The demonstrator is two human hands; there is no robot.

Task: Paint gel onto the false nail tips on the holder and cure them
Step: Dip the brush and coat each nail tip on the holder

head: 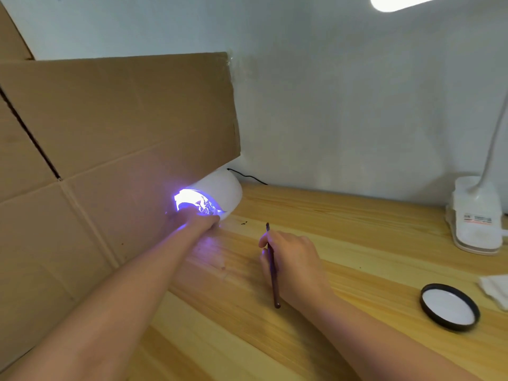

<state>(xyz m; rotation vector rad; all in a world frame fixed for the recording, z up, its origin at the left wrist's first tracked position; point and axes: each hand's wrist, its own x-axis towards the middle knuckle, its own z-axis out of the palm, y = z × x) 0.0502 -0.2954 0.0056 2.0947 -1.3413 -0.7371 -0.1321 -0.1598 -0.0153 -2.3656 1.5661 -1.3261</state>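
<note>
1. Both forearms enter from the bottom edge of the frame, cut off above the elbow, and lie over the wooden table.
2. At lower right, a round black-rimmed lid with a white inside lies flat on the table; just beyond it a white folded cloth or paper is cut by the right edge.
3. In the centre, the right hand rests on the table with fingers curled round a dark thin brush. The bristle end points away from the camera; the handle end sticks out toward the camera.
4. Left of centre, the left hand reaches into the mouth of the white curing lamp. Violet glare washes out its fingers, so I cannot tell whether they grip anything.
5. Inside the lit opening, pale shapes that may be the nail tips on their holder show, too blurred to count.
6. A black cord runs from behind the lamp along the wall.
7. Brown cardboard fills the left side, hiding the lamp's far left.
8. At right, a white desk lamp base stands; its head is cut off at the top.
</note>
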